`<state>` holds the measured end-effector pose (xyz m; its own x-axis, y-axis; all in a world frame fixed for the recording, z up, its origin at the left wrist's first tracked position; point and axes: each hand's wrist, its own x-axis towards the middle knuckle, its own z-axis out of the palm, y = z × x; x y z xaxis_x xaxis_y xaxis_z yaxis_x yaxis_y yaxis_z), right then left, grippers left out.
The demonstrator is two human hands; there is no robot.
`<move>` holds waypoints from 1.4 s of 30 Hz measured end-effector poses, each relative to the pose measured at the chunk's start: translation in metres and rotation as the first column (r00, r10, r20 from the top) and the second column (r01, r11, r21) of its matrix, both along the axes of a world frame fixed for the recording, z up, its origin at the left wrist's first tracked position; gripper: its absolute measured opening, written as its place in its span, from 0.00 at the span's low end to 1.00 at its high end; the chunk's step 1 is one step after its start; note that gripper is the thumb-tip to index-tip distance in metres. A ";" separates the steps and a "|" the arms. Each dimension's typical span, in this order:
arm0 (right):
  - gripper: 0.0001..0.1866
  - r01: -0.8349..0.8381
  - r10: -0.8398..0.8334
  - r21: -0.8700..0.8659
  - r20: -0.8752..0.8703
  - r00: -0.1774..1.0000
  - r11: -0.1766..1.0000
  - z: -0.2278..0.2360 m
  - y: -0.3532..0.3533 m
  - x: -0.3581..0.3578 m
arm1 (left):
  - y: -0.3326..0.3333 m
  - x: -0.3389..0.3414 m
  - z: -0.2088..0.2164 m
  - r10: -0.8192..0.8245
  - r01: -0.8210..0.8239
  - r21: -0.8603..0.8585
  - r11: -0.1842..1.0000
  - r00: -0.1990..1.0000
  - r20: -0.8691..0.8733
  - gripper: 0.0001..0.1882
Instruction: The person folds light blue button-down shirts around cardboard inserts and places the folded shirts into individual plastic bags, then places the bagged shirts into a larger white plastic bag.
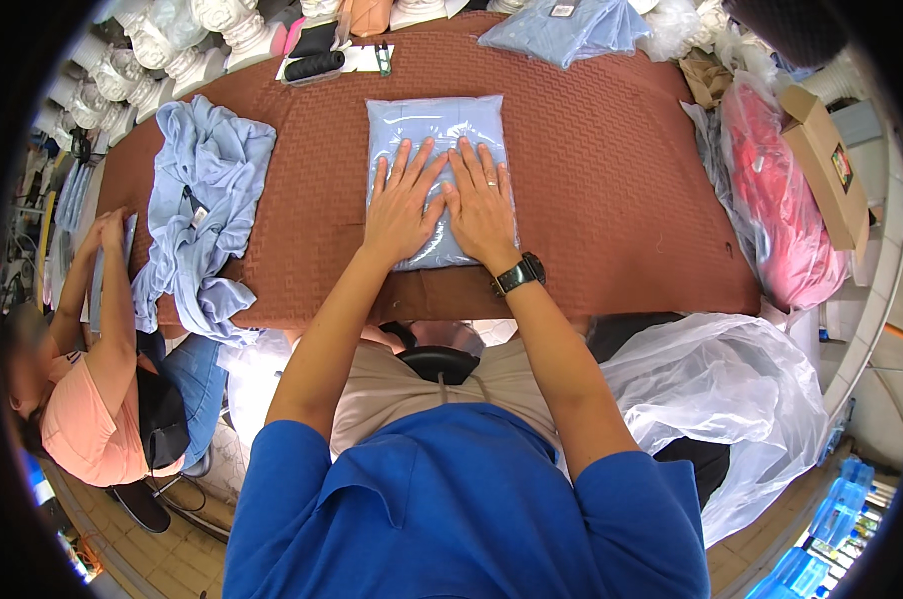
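Observation:
A folded light-blue shirt in a clear plastic bag (437,118) lies flat on the brown-covered table (611,200) straight ahead of me. Both palms rest on top of it, side by side. My left hand (404,205) is flat with its fingers spread over the left half of the bag. On the right half lies my right hand (481,205), fingers likewise outstretched, a ring on one finger and a dark watch (519,275) at the wrist. The thumbs nearly meet in the middle. To the left, a crumpled light-blue shirt (212,165) hangs partly over the table's front edge.
More bagged blue shirts (571,25) lie at the far edge, near a black thread spool (314,66). At right are a pink-red bagged bundle (771,190), a cardboard box (826,170) and a large clear plastic bag (721,399). A co-worker (97,399) sits at left.

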<state>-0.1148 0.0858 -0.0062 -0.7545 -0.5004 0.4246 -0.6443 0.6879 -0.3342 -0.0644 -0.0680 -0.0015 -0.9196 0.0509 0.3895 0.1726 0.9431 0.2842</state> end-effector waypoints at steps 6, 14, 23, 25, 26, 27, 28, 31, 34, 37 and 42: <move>0.26 -0.012 0.013 -0.014 0.028 1.000 1.000 0.000 0.000 -0.002 | 0.000 -0.002 -0.002 0.004 -0.004 0.029 1.000 1.000 -0.001 0.29; 0.26 -0.008 0.008 0.009 0.044 0.999 1.000 -0.001 0.000 -0.004 | -0.001 -0.003 -0.003 0.005 -0.004 0.046 0.999 1.000 -0.009 0.29; 0.25 -0.009 0.010 -0.016 0.037 0.999 1.000 0.000 -0.001 -0.003 | 0.000 -0.003 -0.003 0.015 -0.015 0.053 0.998 1.000 0.006 0.30; 0.24 -0.007 0.008 -0.031 0.028 1.000 0.999 0.000 -0.002 -0.003 | 0.000 -0.003 -0.003 0.018 -0.018 0.048 0.999 1.000 0.008 0.30; 0.24 -0.006 0.007 -0.030 0.028 1.000 1.000 0.000 -0.002 -0.003 | 0.000 -0.003 -0.003 0.019 -0.020 0.045 0.999 1.000 0.014 0.30; 0.24 -0.006 0.006 -0.029 0.028 1.000 1.000 0.000 -0.002 -0.003 | 0.000 -0.003 -0.003 0.021 -0.021 0.042 0.999 1.000 0.020 0.30; 0.24 -0.002 0.003 -0.022 0.027 1.000 1.000 0.000 -0.002 -0.003 | 0.000 -0.003 -0.002 0.023 -0.024 0.039 0.999 0.999 0.026 0.30; 0.24 0.007 -0.006 -0.007 0.026 1.000 1.000 0.000 -0.003 -0.003 | 0.001 -0.003 -0.002 0.025 -0.025 0.026 0.999 0.999 0.021 0.30; 0.24 0.011 -0.011 0.000 0.027 1.000 1.000 -0.001 -0.003 -0.004 | 0.001 -0.003 -0.001 0.030 -0.030 0.015 0.999 0.999 0.032 0.30; 0.24 0.015 -0.015 0.007 0.017 1.000 1.000 -0.001 -0.004 -0.004 | 0.001 -0.003 0.000 0.033 -0.034 0.008 0.999 0.999 0.037 0.30; 0.24 0.010 -0.010 -0.010 0.017 1.000 1.000 -0.001 -0.004 -0.003 | 0.003 -0.003 0.001 0.040 -0.039 -0.004 0.999 0.998 0.038 0.30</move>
